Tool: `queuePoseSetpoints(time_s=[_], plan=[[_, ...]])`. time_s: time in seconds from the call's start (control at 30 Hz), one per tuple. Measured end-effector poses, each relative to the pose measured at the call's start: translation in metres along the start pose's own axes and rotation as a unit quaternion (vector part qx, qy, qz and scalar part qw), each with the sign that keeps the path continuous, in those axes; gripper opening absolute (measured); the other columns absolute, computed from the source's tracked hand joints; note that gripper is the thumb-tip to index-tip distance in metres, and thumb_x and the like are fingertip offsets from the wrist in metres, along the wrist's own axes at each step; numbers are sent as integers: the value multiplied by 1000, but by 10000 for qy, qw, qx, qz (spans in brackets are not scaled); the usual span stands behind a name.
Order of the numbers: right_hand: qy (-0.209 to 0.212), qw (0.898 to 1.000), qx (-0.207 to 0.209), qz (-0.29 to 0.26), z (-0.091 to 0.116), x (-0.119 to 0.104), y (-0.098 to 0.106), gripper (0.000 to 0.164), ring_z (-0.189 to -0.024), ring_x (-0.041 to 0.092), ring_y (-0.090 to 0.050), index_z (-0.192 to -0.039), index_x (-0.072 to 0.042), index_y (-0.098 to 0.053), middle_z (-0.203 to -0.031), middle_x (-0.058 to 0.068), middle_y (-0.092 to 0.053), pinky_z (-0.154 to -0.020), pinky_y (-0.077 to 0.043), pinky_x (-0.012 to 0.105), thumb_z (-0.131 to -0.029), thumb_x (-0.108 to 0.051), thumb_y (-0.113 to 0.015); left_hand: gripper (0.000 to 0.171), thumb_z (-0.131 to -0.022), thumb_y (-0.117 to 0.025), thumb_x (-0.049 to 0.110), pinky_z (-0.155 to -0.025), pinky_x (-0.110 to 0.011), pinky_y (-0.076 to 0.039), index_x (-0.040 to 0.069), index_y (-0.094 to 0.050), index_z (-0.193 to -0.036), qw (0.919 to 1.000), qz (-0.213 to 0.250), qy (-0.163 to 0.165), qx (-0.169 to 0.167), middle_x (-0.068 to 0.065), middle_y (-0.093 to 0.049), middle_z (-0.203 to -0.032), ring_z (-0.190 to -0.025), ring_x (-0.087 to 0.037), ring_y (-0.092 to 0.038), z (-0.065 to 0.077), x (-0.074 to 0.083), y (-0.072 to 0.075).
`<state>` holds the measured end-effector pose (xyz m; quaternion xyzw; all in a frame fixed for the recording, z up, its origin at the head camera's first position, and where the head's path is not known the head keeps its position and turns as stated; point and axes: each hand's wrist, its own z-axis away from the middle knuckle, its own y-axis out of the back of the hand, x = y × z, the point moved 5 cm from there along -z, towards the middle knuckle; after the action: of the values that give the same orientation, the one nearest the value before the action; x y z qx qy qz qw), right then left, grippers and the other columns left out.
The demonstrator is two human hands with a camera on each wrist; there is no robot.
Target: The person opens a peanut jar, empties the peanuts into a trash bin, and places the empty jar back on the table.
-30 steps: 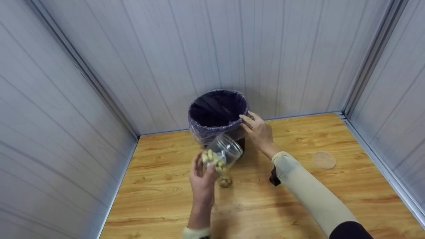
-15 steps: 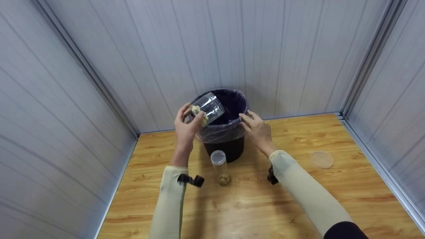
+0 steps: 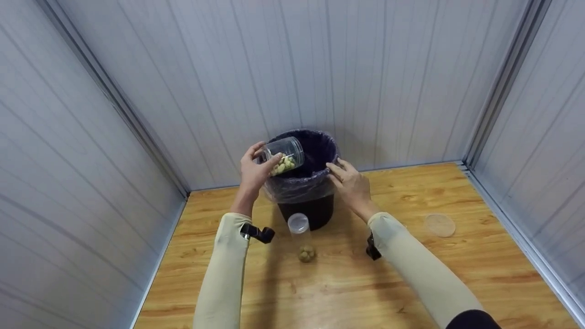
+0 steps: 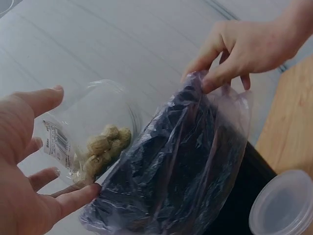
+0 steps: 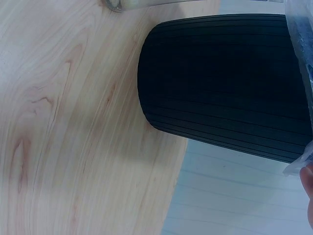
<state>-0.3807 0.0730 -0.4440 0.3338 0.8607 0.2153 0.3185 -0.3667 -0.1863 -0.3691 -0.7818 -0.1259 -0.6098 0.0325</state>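
My left hand (image 3: pixel 261 161) grips a clear plastic jar (image 3: pixel 284 156) lying on its side over the left rim of a black bin (image 3: pixel 305 211). The jar's mouth points into the bin. Pale nuts (image 4: pixel 103 145) lie along the jar's lower wall, and my left hand (image 4: pixel 34 166) curls round the jar's base. My right hand (image 3: pixel 337 170) pinches the bin's clear liner (image 3: pixel 292 188) at the right rim. In the left wrist view its fingers (image 4: pixel 230 54) hold the liner (image 4: pixel 186 161) up. The right wrist view shows the bin's ribbed side (image 5: pixel 230 78).
A second clear jar (image 3: pixel 300 236) with a lid stands on the wooden surface (image 3: pixel 347 288) in front of the bin, with a few nuts at its bottom. A loose round lid (image 3: pixel 439 225) lies to the right. Grey panelled walls (image 3: pixel 91 137) close in on three sides.
My left hand lifted the jar from low in front of the bin up to the rim and tipped it sideways. The nuts slid towards the mouth. My right hand stayed on the liner.
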Motion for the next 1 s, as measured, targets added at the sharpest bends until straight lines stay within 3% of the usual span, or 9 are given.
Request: queuePoseSetpoints(time_s=[0.2, 0.5, 0.77, 1.0], plan=[[38, 10000, 75, -3, -1, -1, 4, 32, -94, 33, -67, -120, -18, -71, -127, 15, -61, -57, -54, 46, -88, -23, -72, 65, -79, -82, 27, -97, -40, -44, 8, -55, -135, 9971, -636, -282, -316, -19, -52, -130, -123, -30, -46, -8, 18, -3], [87, 10000, 16, -8, -3, -3, 6, 32, -99, 33, -66, -120, -18, -71, -128, 15, -61, -59, -55, 46, -89, -24, -72, 65, -79, -82, 29, -99, -41, -43, 9, -55, -135, 9916, -1165, -238, -511, -18, -54, -131, -125, -30, -46, -13, 29, -3], [99, 9999, 84, -39, -1, -7, 6, 32, -95, 33, -67, -120, -18, -71, -128, 15, -61, -56, -55, 44, -88, -23, -73, 68, -80, -80, 37, -101, -40, -42, 14, -54, -138, 9801, -1868, -186, -650, -12, -54, -135, -128, -27, -44, -11, 33, 1], [110, 9999, 112, -36, 1, -11, 6, 32, -96, 32, -67, -119, -17, -71, -128, 14, -61, -57, -55, 45, -88, -24, -73, 71, -78, -82, 39, -103, -40, -41, 15, -54, -138, 9791, -1924, -143, -641, -10, -54, -135, -129, -26, -44, -9, 34, 4]])
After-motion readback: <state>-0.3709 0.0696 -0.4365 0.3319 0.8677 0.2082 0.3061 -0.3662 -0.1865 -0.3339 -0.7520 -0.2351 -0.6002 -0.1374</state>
